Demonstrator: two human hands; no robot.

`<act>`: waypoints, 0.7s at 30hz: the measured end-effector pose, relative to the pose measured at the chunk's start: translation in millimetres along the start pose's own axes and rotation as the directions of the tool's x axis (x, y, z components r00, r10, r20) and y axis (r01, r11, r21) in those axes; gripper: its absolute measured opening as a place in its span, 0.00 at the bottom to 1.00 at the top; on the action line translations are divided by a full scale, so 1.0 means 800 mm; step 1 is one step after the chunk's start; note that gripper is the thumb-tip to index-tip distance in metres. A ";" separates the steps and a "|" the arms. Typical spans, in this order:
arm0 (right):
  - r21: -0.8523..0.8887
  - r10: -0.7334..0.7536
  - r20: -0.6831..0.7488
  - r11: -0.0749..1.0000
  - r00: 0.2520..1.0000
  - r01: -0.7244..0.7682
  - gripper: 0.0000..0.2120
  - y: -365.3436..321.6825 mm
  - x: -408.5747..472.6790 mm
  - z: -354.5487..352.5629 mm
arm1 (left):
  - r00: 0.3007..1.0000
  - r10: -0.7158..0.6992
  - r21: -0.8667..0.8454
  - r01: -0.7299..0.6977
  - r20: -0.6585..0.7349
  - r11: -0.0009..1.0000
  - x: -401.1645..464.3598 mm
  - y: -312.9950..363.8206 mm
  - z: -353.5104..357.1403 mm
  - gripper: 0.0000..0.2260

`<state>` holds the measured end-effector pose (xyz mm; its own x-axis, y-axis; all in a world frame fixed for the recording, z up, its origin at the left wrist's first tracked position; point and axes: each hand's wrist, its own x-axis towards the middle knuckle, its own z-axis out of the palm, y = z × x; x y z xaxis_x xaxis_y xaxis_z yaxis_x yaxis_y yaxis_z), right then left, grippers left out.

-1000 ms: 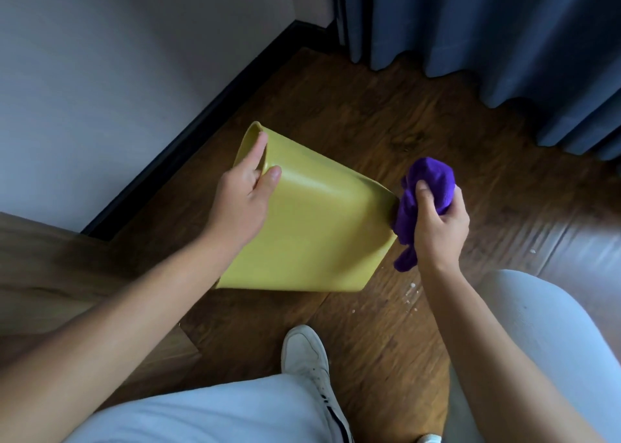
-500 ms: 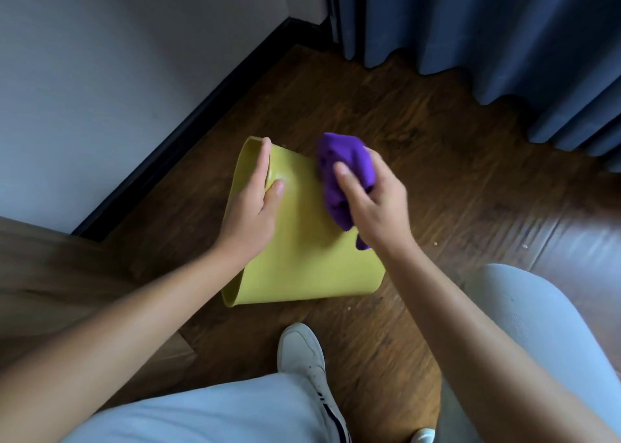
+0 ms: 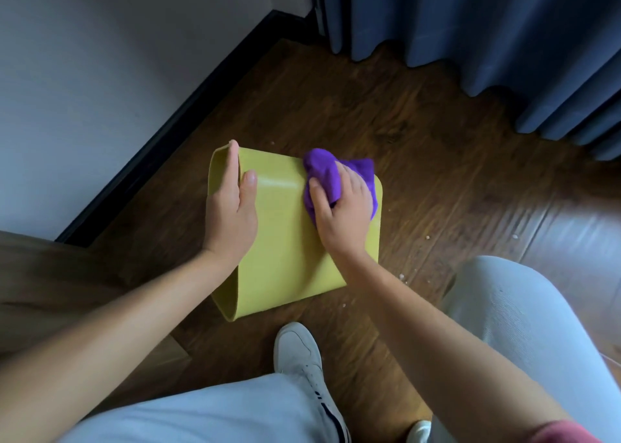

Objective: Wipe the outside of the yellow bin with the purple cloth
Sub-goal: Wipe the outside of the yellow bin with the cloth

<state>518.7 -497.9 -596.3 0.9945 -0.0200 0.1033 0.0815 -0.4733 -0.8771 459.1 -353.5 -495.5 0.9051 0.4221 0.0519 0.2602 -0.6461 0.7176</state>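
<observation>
Left hand [image 3: 232,214]: I see its fingers gripping the bin [image 3: 285,241] rim (tipped on floor [image 3: 420,190]).
Right hand [image 3: 346,214]: clutches cloth [image 3: 327,173] against bin's side.

Yellow bin [image 3: 285,241]: plastic, tipped on its side on the dark wood floor [image 3: 437,173], open rim toward the white wall [image 3: 100,72].
Left hand [image 3: 232,207]: gripping the rim, fingers inside, thumb on the outer face.
Right hand [image 3: 342,207]: pressing a bunched purple cloth [image 3: 327,173] against the upper outer face near the base end.
Blue curtain [image 3: 470,22]: hanging at the far side.
White sneaker [image 3: 302,355]: just below the bin.
Light grey trousers [image 3: 521,325]: on both knees.
Pale crumbs: scattered right of the bin.
</observation>
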 end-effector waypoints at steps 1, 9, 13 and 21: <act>-0.009 0.041 0.005 0.999 0.999 -0.041 0.28 0.012 0.002 -0.003 | 1.000 -0.001 0.008 0.001 0.001 1.000 0.003 -0.002 -0.001 0.25; -0.042 0.391 0.034 0.920 0.920 -0.390 0.30 0.066 0.009 -0.024 | 1.000 -0.002 0.044 0.002 -0.001 0.999 0.011 -0.008 -0.005 0.25; -0.097 0.562 0.061 0.826 0.825 -0.556 0.29 0.090 -0.001 -0.029 | 0.999 -0.037 0.021 0.037 0.008 0.999 0.015 -0.014 -0.007 0.26; 0.133 0.501 -0.103 0.863 0.859 -0.487 0.22 0.077 -0.003 -0.050 | 0.984 -0.034 -0.088 0.050 0.174 0.995 0.026 -0.002 -0.021 0.31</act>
<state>518.8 -562.1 -631.7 0.8884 -0.3455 -0.3024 -0.4055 -0.2815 -0.8697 471.8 -333.0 -483.9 0.9403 0.3268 -0.0948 0.2749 -0.5654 0.7776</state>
